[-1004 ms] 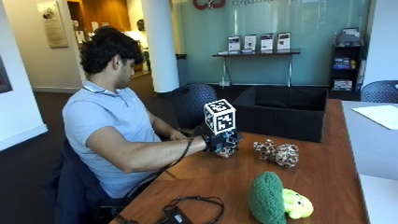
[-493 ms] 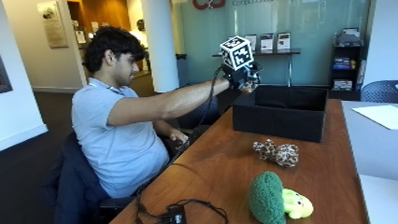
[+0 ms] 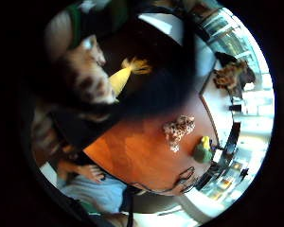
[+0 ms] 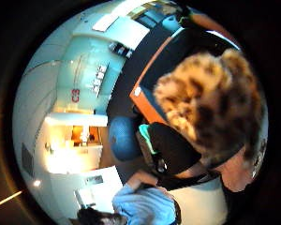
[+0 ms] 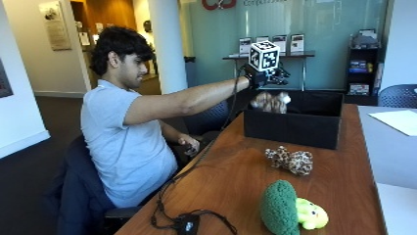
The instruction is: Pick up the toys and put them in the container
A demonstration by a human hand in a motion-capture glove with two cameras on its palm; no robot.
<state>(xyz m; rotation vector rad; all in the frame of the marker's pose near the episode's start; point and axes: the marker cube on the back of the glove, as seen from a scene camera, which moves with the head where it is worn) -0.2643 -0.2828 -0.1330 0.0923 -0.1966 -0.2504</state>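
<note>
Right hand point(image 5: 266, 78) above black container point(image 5: 293, 127), spotted plush point(image 5: 271, 102) just below it; grip unclear. Leopard toy point(image 5: 290, 160), green toy point(image 5: 290, 210) left on bench point(image 5: 221, 191).

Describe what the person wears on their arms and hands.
The right hand wears a black glove with black straps at the wrist. The right arm is bare below a short light-blue T-shirt sleeve. The other hand, low beside the table, is bare, with no glove or watch that I can make out.
</note>
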